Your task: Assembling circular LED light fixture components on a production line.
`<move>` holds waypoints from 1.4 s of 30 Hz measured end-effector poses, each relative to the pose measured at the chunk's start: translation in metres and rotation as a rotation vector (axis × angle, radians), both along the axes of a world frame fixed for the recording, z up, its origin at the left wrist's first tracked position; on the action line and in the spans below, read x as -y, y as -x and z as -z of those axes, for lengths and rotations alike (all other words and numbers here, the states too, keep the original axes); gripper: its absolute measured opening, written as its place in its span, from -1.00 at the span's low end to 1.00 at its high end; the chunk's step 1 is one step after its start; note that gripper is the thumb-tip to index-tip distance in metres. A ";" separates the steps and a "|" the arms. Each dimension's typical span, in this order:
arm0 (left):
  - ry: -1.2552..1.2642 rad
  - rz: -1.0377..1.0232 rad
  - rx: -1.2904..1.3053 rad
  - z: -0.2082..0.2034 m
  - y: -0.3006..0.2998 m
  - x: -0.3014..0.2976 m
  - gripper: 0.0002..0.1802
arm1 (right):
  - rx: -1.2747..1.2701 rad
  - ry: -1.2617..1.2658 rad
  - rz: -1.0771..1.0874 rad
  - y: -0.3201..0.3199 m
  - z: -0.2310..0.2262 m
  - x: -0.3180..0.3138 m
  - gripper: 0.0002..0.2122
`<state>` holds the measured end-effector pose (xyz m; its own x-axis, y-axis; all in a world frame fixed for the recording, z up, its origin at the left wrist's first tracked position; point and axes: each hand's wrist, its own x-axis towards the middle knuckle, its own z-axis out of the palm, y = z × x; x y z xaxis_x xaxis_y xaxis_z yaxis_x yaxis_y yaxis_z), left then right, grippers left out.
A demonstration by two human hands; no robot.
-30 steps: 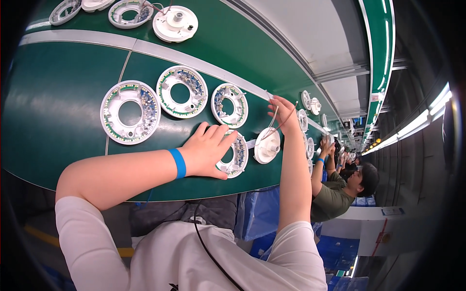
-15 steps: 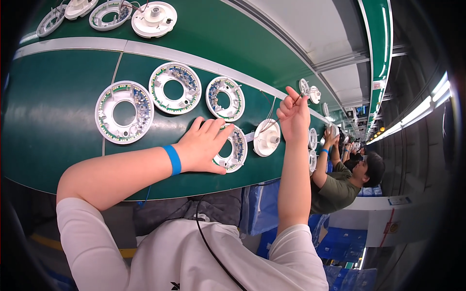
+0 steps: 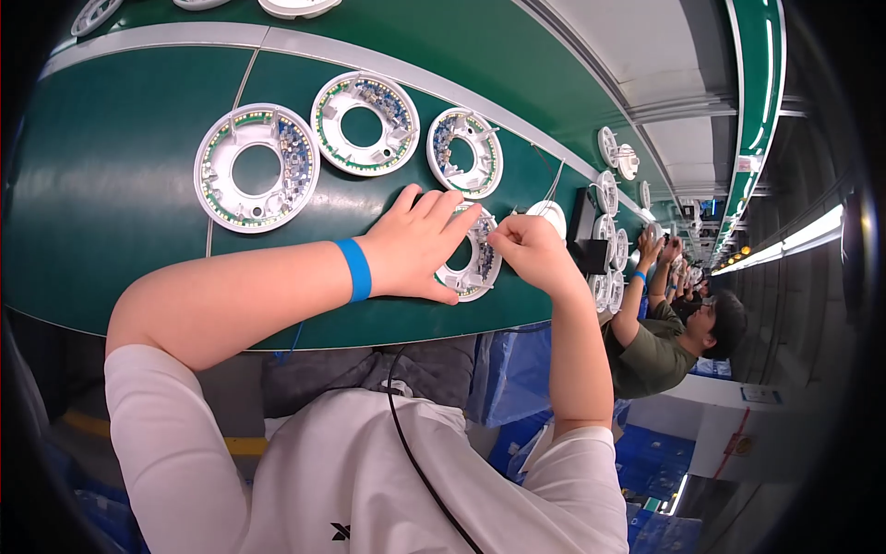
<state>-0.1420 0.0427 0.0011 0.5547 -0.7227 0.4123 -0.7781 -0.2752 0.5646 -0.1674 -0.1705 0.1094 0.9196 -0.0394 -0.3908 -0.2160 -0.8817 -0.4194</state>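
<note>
A white ring-shaped lamp housing (image 3: pixel 485 265) with a circuit board inside lies on the green bench, partly covered by both hands. Across its left side rests my left hand (image 3: pixel 417 245), open, fingers spread toward the far rim and thumb at the near rim. My right hand (image 3: pixel 535 253) is closed in a pinch at the housing's right edge; whatever it pinches is hidden. Just behind that hand shows part of a white round cover (image 3: pixel 548 214), with thin wires beyond it. Three similar ring housings sit farther left: one (image 3: pixel 212 171), another (image 3: pixel 319 129) and a third (image 3: pixel 496 159).
Beyond a metal rail (image 3: pixel 166 35) runs a green strip carrying more white round parts (image 3: pixel 300 7). To the right stand a black box-like object (image 3: pixel 583 226) and several ring housings (image 3: pixel 606 192). A co-worker (image 3: pixel 669 346) is at the bench farther right.
My right hand has come down from its raised position beside the white cover to the housing's right edge. My left hand stays on the housing. The view has shifted, and the black object now shows.
</note>
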 end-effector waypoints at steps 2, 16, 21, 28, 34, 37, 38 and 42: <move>-0.023 -0.002 0.002 0.001 0.001 -0.001 0.23 | -0.020 0.037 -0.032 -0.002 0.003 0.003 -0.86; -0.032 -0.009 0.000 0.001 0.002 0.000 0.22 | 0.027 0.117 -0.228 -0.002 0.008 0.005 -0.85; -0.039 0.004 -0.020 0.001 0.002 -0.001 0.22 | 0.049 0.170 -0.350 -0.011 0.008 0.005 -0.87; -0.037 0.000 -0.031 0.002 0.002 0.000 0.22 | 0.088 0.159 -0.408 -0.008 0.011 0.002 -0.89; -0.035 0.006 -0.039 0.002 0.001 0.002 0.22 | 0.131 0.130 -0.278 -0.002 0.018 0.001 -0.89; -0.008 0.023 -0.059 -0.002 0.000 0.002 0.21 | 0.193 0.159 -0.256 0.004 0.021 0.001 -0.89; -0.003 0.032 -0.045 0.000 0.000 0.002 0.21 | 0.232 0.164 -0.263 0.005 0.023 0.002 -0.90; -0.006 -0.002 0.001 0.001 0.001 0.000 0.22 | 0.138 0.183 -0.264 0.004 0.018 0.001 -0.93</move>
